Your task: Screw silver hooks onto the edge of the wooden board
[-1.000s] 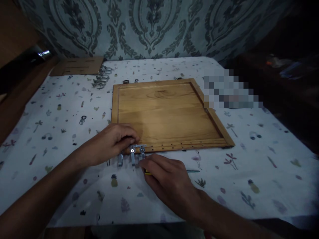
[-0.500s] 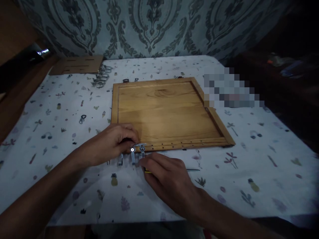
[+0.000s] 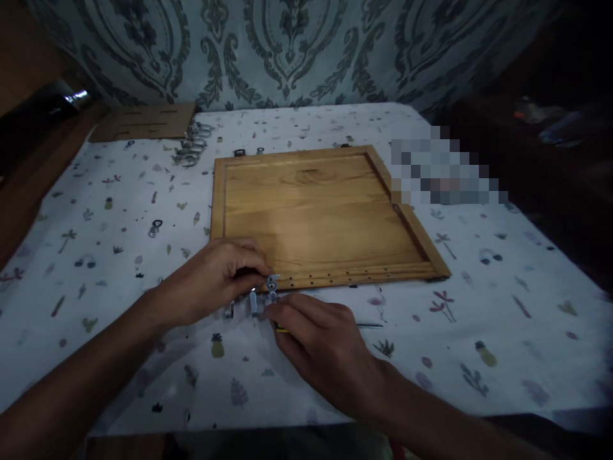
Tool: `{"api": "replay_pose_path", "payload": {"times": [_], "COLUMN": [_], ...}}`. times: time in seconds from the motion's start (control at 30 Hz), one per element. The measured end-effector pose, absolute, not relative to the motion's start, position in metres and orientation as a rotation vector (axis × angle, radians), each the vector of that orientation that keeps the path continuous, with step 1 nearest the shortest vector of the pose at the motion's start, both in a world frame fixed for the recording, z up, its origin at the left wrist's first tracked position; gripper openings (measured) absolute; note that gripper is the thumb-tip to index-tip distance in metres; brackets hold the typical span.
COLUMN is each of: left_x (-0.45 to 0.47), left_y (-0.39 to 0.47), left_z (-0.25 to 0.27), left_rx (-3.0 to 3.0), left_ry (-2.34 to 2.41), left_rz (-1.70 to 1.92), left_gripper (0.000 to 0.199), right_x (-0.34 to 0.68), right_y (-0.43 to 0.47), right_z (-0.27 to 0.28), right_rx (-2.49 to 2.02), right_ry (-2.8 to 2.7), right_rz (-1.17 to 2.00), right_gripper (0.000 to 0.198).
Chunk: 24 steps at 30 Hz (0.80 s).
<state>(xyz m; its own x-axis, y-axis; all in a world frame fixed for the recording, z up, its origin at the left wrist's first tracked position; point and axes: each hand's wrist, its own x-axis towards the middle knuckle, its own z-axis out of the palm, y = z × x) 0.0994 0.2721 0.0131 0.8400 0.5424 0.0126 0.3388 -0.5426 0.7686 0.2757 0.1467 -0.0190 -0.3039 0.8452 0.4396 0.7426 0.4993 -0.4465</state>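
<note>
A framed wooden panel (image 3: 306,211) lies flat on a patterned tablecloth, with a row of dark holes along its near edge. Several small metal brackets, among them a curved one (image 3: 253,304), are set at the near left of that edge. Over the brackets, the fingertips of my left hand (image 3: 223,275) are pinched together at the edge; what they hold is hidden. Just right of the brackets, my right hand (image 3: 325,338) is closed around a screwdriver (image 3: 371,326). Its thin shaft points right, and a bit of yellow-and-black handle shows under the fingers.
At the back left, several metal pieces (image 3: 191,147) lie in a pile beside a slotted brown cardboard sheet (image 3: 143,123). A pixelated patch (image 3: 440,169) covers something right of the panel. Patterned fabric (image 3: 287,51) hangs behind the tablecloth (image 3: 119,275).
My left fingertips have shifted slightly right along the brackets and now cover the screw head seen before. The right hand keeps its hold on the screwdriver. The view has shifted slightly.
</note>
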Motion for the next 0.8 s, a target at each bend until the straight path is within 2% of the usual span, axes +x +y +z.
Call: {"api": "replay_pose_path", "payload": {"times": [0.43,0.57,0.7,0.8], "left_x": [0.103,0.103,0.101,0.102], "left_y": [0.268,0.268,0.267,0.266], "left_z": [0.015,0.015,0.016,0.018], "left_rx": [2.318,2.334,2.331,2.35], "left_ry": [0.628,0.605,0.618,0.621], "left_rz": [0.338,0.342,0.325,0.318], "left_gripper": [0.016,0.019,0.018,0.018], "right_x": [0.275,0.277,0.288,0.298], "right_y": [0.147,0.144,0.141,0.144], "right_z": [-0.019,-0.016,-0.008,-0.004], "right_rx": [-1.282,-1.227,-1.216,-1.331], "right_ry": [-2.131,-2.138,-2.12,-2.208], "right_rz": [0.16,0.094,0.126,0.03], "right_gripper": [0.023,0.018,0.023,0.025]}}
